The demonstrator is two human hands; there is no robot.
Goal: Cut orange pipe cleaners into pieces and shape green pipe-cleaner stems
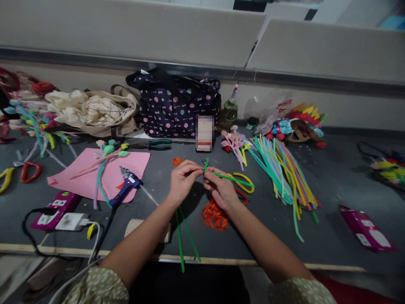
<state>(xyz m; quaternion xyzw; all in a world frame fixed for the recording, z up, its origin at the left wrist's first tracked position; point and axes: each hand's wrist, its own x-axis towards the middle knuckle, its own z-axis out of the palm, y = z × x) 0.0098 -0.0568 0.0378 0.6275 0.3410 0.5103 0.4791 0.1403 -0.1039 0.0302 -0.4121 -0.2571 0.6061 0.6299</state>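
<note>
My left hand (184,180) and my right hand (222,190) meet above the middle of the dark table, both with fingers pinched. Between their fingertips is a green pipe cleaner (236,179); one length sticks out to the right and a short end points up. Two more green lengths hang below my left forearm towards the table edge; whether they belong to the same piece is hidden. Under my right hand lie scissors (245,183) with yellow and red handles, partly covered. A pile of small orange pieces (215,215) sits beneath my right wrist.
Coloured pipe cleaners (284,173) lie at right. A phone (204,134) leans on a dotted bag (177,105). At left are a blue glue gun (128,185) on pink paper (82,169), a purple power strip (57,207) with cables, and a cardboard roll (134,228).
</note>
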